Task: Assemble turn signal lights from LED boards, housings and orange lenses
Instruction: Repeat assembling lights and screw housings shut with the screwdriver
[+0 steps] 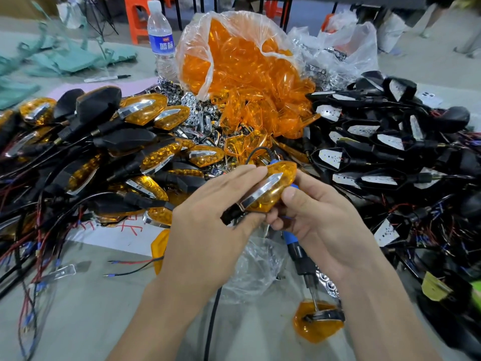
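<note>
While both hands meet above the worktop (pixel 91 308), the left hand (pixel 208 217) grips the turn signal light (pixel 270 188) from the near side. The right hand (pixel 312 220) pinches its other edge, thumb on the orange lens. Finished lights (pixel 145 113) are heaped on the left, a bag of lenses (pixel 247 69) sits behind, and open housings (pixel 377 142) lie on the right.

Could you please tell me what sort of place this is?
Probably a hand-assembly workshop for vehicle lights: a bag of orange lenses, a heap of black housings with LED boards, finished turn signal lights piled at left, and a turn signal light gripped by the left hand and right hand.
</note>
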Demonstrator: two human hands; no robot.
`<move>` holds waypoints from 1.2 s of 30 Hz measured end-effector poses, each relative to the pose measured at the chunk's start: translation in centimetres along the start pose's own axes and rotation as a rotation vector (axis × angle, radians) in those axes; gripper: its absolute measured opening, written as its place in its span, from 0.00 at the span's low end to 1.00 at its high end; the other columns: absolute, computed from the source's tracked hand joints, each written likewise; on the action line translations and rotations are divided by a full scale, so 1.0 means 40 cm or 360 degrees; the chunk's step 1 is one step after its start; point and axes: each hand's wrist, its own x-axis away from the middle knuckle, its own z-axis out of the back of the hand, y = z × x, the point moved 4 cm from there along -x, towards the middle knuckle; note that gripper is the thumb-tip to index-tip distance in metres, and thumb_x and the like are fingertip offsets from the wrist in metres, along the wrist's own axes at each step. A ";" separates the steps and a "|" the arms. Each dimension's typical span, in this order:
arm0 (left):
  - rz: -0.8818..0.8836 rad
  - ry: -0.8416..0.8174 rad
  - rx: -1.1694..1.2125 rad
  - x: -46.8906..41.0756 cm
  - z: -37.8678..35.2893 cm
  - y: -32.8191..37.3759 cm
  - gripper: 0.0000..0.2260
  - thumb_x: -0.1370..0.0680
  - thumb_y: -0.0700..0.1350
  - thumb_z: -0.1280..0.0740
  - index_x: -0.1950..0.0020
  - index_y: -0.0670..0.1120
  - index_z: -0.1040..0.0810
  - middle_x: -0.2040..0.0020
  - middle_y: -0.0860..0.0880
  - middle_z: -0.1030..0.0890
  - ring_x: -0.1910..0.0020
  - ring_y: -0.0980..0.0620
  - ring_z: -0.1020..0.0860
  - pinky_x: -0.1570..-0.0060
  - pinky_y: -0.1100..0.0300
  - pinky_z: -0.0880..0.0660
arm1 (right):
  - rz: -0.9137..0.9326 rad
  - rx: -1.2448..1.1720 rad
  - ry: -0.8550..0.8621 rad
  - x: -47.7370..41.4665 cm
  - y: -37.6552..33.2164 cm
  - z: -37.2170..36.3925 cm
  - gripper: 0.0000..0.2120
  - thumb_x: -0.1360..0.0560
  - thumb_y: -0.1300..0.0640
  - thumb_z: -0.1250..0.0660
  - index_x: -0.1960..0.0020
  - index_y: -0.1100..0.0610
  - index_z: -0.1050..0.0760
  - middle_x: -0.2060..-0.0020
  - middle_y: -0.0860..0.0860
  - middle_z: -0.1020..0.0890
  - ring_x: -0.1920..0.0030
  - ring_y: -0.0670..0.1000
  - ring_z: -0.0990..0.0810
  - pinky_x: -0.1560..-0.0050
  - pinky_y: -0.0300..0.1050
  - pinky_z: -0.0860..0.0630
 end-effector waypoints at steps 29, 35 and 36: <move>0.0401 -0.0218 0.0345 -0.007 0.008 -0.072 0.27 0.38 0.44 0.18 0.45 0.68 0.19 0.50 0.64 0.14 0.49 0.61 0.16 0.53 0.69 0.21 | 0.0410 0.0514 0.0238 0.008 0.023 -0.085 0.20 0.30 0.75 0.26 0.48 0.51 0.14 0.55 0.51 0.11 0.53 0.49 0.12 0.52 0.40 0.18; 0.0314 -0.0074 0.0095 0.009 0.013 -0.057 0.34 0.36 0.33 0.18 0.43 0.66 0.24 0.48 0.69 0.17 0.49 0.66 0.17 0.51 0.73 0.24 | 0.0574 0.0490 0.0208 0.014 0.031 -0.087 0.25 0.35 0.82 0.27 0.44 0.60 0.16 0.51 0.54 0.12 0.49 0.52 0.13 0.49 0.42 0.17; 0.0280 -0.0042 0.0034 0.012 0.013 -0.050 0.36 0.36 0.32 0.19 0.41 0.65 0.27 0.47 0.71 0.18 0.48 0.67 0.18 0.51 0.76 0.26 | 0.0610 0.0495 0.0205 0.015 0.030 -0.086 0.26 0.35 0.81 0.26 0.44 0.60 0.16 0.51 0.53 0.12 0.48 0.51 0.13 0.48 0.42 0.18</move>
